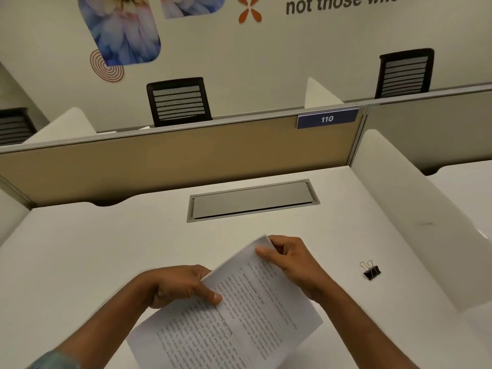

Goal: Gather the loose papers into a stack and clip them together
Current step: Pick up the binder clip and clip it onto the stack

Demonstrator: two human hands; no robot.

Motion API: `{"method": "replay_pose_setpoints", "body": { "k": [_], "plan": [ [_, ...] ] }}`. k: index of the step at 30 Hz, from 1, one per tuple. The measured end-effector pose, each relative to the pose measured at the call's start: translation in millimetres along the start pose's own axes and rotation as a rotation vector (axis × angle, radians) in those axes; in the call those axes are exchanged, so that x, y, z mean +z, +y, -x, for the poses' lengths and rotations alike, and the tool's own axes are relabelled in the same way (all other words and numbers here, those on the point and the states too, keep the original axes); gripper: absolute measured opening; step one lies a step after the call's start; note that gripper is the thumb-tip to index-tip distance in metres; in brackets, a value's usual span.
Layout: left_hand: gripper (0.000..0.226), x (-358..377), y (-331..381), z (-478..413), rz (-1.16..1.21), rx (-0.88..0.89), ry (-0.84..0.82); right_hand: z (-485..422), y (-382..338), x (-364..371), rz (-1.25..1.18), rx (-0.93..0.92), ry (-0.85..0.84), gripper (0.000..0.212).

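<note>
A stack of white printed papers [234,315] is held above the white desk [106,243], turned at an angle toward me. My left hand [181,284] grips its left long edge, thumb on top of the text. My right hand [290,259] pinches the far top corner, thumb on the front sheet. A black binder clip [371,270] with silver handles lies on the desk to the right of my right hand, apart from the papers.
A grey cable hatch [253,199] is set into the desk behind the papers. A tan partition [173,161] with a "110" label closes the back, a white divider [415,214] stands at the right. Black chairs stand beyond the partition.
</note>
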State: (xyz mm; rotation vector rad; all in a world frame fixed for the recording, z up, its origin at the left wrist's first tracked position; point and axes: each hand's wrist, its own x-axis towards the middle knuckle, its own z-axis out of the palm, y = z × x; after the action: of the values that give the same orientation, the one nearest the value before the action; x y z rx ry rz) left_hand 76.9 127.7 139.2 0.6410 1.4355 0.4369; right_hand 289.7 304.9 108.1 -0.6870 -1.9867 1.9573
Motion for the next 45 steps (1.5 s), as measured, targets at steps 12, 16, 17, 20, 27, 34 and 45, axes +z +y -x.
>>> {"method": "replay_pose_setpoints", "body": {
  "k": [12,16,17,20,27,34,45],
  "plan": [
    [0.043,10.5,21.2,-29.7,-0.015,0.1,0.035,9.9,18.2,7.7,-0.116,0.065,0.145,0.022],
    [0.037,12.5,24.2,-44.2,-0.014,0.139,0.024,9.2,24.9,2.1,-0.13,0.081,0.163,0.021],
    [0.038,13.2,24.7,-47.8,-0.017,0.149,0.017,8.9,28.4,1.2,-0.127,0.094,0.17,0.022],
    [0.039,14.0,26.8,-57.1,-0.044,0.162,-0.018,9.5,39.0,-9.2,-0.128,0.124,0.121,0.021],
    [0.031,2.9,30.4,-68.4,-0.003,0.093,-0.136,26.6,89.1,-141.6,0.144,0.095,0.712,0.015],
    [0.026,-1.9,29.7,-69.8,0.017,0.02,-0.16,49.8,141.6,-217.1,0.522,0.342,0.453,0.004],
    [0.026,2.2,30.1,-73.3,0.029,-0.041,-0.167,33.8,149.7,-212.1,0.459,0.291,0.266,0.031]
  ]
}}
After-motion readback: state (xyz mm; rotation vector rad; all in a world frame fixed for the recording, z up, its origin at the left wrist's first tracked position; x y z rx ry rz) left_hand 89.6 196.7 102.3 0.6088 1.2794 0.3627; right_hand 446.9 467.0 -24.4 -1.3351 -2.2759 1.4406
